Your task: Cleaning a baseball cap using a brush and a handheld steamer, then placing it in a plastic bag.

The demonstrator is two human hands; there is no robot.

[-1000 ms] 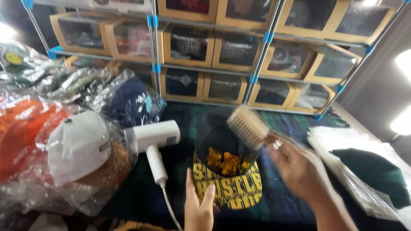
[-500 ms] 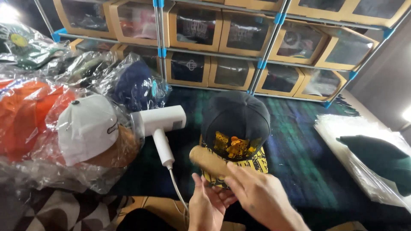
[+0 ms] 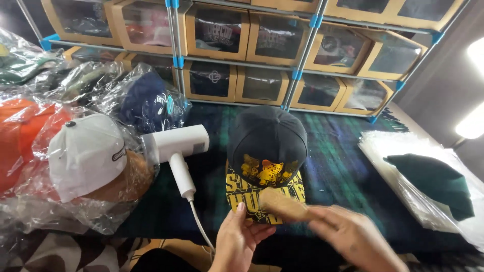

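Note:
A black cap [image 3: 266, 143] with a yellow graphic on its front and yellow lettering on its brim lies on a dark plaid cloth [image 3: 338, 166]. My right hand [image 3: 353, 236] grips a wooden brush [image 3: 282, 204] low over the brim, blurred by motion. My left hand [image 3: 237, 242] is below the brim's near edge, fingers apart, thumb close to the brim, holding nothing.
A white handheld appliance [image 3: 176, 148] with a cord lies left of the cap. Bagged caps, white [image 3: 85, 153], orange [image 3: 20, 131] and navy [image 3: 146, 103], pile up at left. Clear bags with a dark green item [image 3: 433, 181] sit right. Cardboard window boxes [image 3: 217, 32] fill a rack behind.
My right hand brought the brush from above the cap's crown down to the brim near my left hand. The view has shifted down and closer to the cap.

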